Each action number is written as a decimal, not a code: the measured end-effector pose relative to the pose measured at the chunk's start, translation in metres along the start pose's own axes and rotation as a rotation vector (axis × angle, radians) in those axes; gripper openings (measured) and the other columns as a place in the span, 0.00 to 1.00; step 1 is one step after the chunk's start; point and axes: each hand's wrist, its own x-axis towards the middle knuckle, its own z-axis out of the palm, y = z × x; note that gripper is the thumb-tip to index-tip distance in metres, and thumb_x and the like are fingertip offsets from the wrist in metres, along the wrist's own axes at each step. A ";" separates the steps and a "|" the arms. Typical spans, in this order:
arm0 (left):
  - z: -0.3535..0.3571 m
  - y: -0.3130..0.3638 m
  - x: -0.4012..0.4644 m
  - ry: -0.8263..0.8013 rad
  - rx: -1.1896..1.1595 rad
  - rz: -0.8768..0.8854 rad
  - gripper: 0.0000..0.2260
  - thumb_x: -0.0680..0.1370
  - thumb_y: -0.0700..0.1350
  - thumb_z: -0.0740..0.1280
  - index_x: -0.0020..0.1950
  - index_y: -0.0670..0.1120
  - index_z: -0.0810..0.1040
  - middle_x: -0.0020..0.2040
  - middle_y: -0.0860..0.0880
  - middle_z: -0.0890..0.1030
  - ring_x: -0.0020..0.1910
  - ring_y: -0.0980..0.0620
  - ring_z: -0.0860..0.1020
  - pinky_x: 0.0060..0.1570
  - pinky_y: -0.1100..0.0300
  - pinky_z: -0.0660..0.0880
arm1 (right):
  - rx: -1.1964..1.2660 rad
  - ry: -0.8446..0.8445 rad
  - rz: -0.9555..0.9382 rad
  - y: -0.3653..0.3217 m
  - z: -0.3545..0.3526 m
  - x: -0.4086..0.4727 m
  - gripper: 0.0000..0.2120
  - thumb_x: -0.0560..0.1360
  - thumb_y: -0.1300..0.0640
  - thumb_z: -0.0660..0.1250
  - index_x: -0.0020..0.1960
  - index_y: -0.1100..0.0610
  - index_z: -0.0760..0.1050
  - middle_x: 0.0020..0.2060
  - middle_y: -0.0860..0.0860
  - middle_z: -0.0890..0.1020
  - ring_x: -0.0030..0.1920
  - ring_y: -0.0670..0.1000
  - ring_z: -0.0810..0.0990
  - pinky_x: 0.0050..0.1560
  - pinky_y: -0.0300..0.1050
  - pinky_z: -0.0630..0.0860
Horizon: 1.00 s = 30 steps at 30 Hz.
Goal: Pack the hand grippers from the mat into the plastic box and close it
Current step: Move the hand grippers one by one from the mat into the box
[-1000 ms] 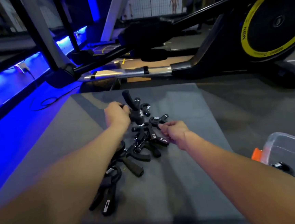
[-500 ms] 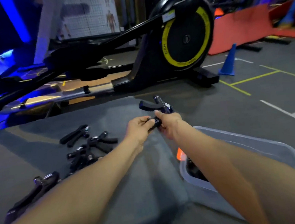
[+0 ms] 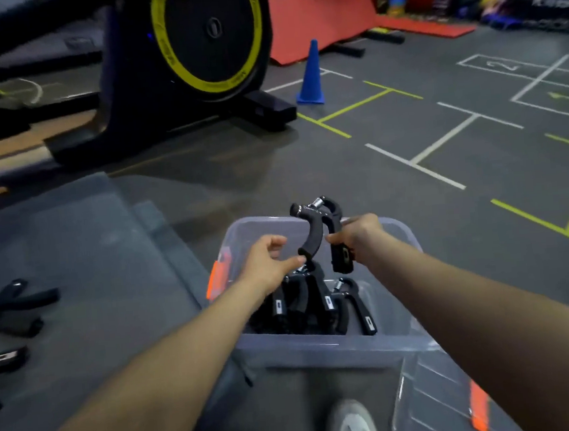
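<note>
The right hand (image 3: 355,235) grips one handle of a black hand gripper (image 3: 322,227), fingers curled round it, and holds the tool upright over the plastic box (image 3: 322,344) with its spring coil at the top. The left hand (image 3: 268,263) is beside it with fingers loosely bent; its thumb tip touches the lower end of the padded handle, though whether it truly pinches that end cannot be told.

The box is clear, open at the top, with an orange clip (image 3: 216,278) on its left wall. Inside, under the held tool, lie several more black grippers (image 3: 313,304), packed close together and leaning on one another.

On the grey mat (image 3: 84,267) to the left of the box, a few grippers (image 3: 7,308) are still lying, well apart from the hands. At the lower right a clear lid (image 3: 440,404) with an orange clip lies beside the box. A shoe tip (image 3: 351,427) shows at the bottom edge. Farther off stand an exercise machine (image 3: 199,40) with a yellow-ringed wheel, a blue cone (image 3: 310,75) and red mats (image 3: 323,9) on the lined floor.
</note>
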 end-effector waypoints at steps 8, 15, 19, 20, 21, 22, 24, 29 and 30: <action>0.073 -0.038 0.043 -0.103 0.606 0.061 0.31 0.70 0.49 0.73 0.70 0.46 0.67 0.69 0.49 0.67 0.69 0.48 0.67 0.69 0.54 0.65 | 0.002 0.160 0.200 0.084 -0.025 0.044 0.19 0.64 0.67 0.76 0.54 0.60 0.80 0.50 0.57 0.83 0.45 0.52 0.78 0.53 0.45 0.77; 0.096 -0.071 0.065 -0.243 0.801 0.063 0.39 0.68 0.51 0.75 0.74 0.47 0.59 0.76 0.51 0.58 0.74 0.48 0.59 0.72 0.54 0.60 | 0.040 0.289 0.313 0.127 -0.011 0.083 0.10 0.67 0.68 0.69 0.46 0.58 0.81 0.49 0.57 0.83 0.42 0.53 0.77 0.48 0.43 0.76; 0.092 -0.087 0.070 -0.291 0.891 0.068 0.41 0.69 0.53 0.74 0.76 0.48 0.55 0.77 0.52 0.54 0.76 0.49 0.55 0.74 0.55 0.56 | 0.082 0.293 0.374 0.144 -0.003 0.095 0.05 0.69 0.68 0.67 0.39 0.59 0.76 0.42 0.55 0.78 0.42 0.52 0.74 0.45 0.41 0.72; 0.091 -0.090 0.071 -0.303 0.905 0.079 0.41 0.69 0.54 0.73 0.76 0.48 0.55 0.77 0.52 0.54 0.76 0.50 0.54 0.75 0.55 0.56 | 0.114 0.268 0.374 0.149 -0.001 0.097 0.06 0.70 0.68 0.67 0.38 0.59 0.74 0.41 0.55 0.76 0.42 0.51 0.73 0.45 0.41 0.71; 0.089 -0.092 0.071 -0.313 0.904 0.083 0.41 0.69 0.55 0.72 0.76 0.49 0.54 0.77 0.52 0.53 0.76 0.50 0.54 0.75 0.55 0.55 | 0.133 0.237 0.372 0.154 0.001 0.101 0.06 0.71 0.68 0.66 0.39 0.59 0.72 0.41 0.54 0.75 0.42 0.51 0.73 0.45 0.42 0.73; 0.088 -0.094 0.071 -0.321 0.894 0.081 0.41 0.70 0.55 0.72 0.76 0.48 0.54 0.77 0.53 0.53 0.76 0.50 0.54 0.75 0.55 0.55 | 0.154 0.248 0.361 0.156 0.004 0.104 0.06 0.71 0.67 0.65 0.40 0.58 0.71 0.41 0.55 0.74 0.42 0.52 0.73 0.46 0.43 0.74; 0.087 -0.096 0.071 -0.337 0.882 0.076 0.41 0.70 0.56 0.71 0.76 0.48 0.54 0.77 0.53 0.52 0.76 0.50 0.53 0.75 0.55 0.55 | 0.227 0.334 0.404 0.165 0.010 0.115 0.08 0.69 0.66 0.67 0.35 0.57 0.69 0.41 0.55 0.74 0.41 0.53 0.72 0.48 0.46 0.75; 0.087 -0.095 0.074 -0.357 0.894 0.074 0.41 0.70 0.56 0.71 0.77 0.50 0.52 0.78 0.55 0.51 0.76 0.50 0.51 0.75 0.53 0.55 | 0.418 0.361 0.442 0.162 0.015 0.121 0.08 0.70 0.68 0.66 0.40 0.57 0.77 0.36 0.54 0.76 0.36 0.52 0.73 0.39 0.37 0.75; 0.087 -0.095 0.074 -0.361 0.898 0.075 0.41 0.70 0.56 0.71 0.77 0.50 0.52 0.78 0.55 0.51 0.76 0.50 0.51 0.75 0.53 0.55 | 0.449 0.347 0.433 0.159 0.013 0.119 0.08 0.71 0.70 0.63 0.39 0.59 0.76 0.35 0.55 0.75 0.34 0.53 0.73 0.39 0.38 0.77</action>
